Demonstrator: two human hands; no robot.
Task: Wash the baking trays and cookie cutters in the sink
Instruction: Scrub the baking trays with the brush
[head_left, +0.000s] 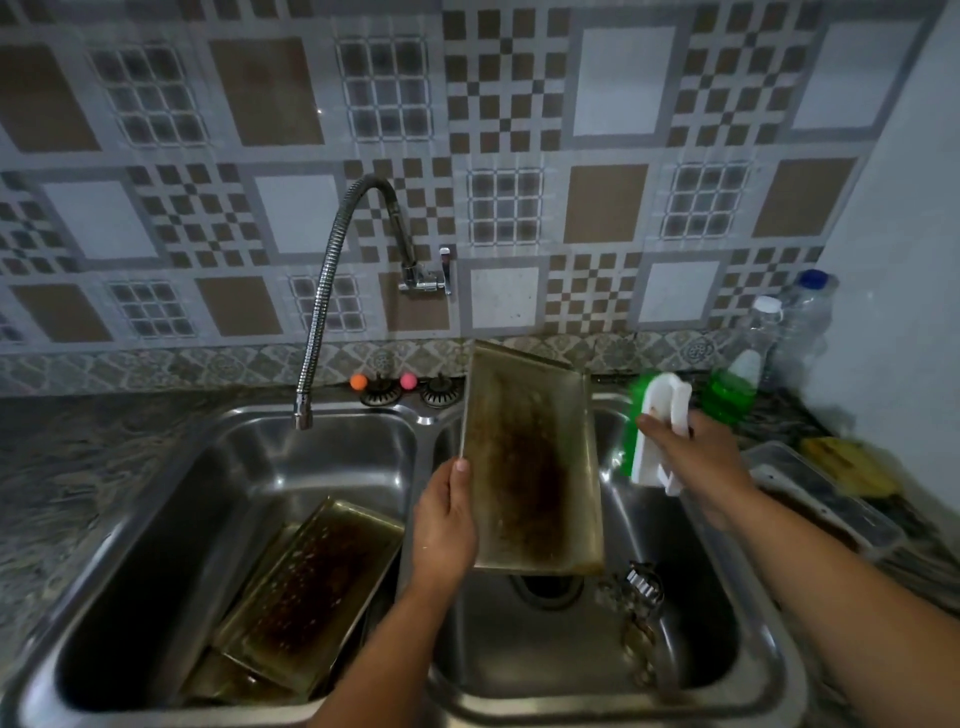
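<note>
Left hand (445, 525): fingers curled round the left long edge of a baking tray (530, 467), thumb laid on its rim. The tray is held tilted over the right basin of the double sink (426, 431), long axis running from the near edge toward the back wall, stained face turned to the person.

Right hand (691, 447): fingers closed on the white handle of a green-backed scrubbing brush (652, 426), carried just right of the tray and clear of it. The brush hand is judged the nearer for the first stroke, which lies leftward onto the stained face.

Second baking tray (311, 587): propped aslant in the left basin, over another tray.

Cookie cutters (641, 587): metal pieces at the right basin's floor, detail unclear.

Faucet (332, 291): flexible spout hung over the left basin; no water is seen running.

Right counter edge: green detergent bottle (732, 384), clear bottles, a shallow container. Patterned tiles behind.
</note>
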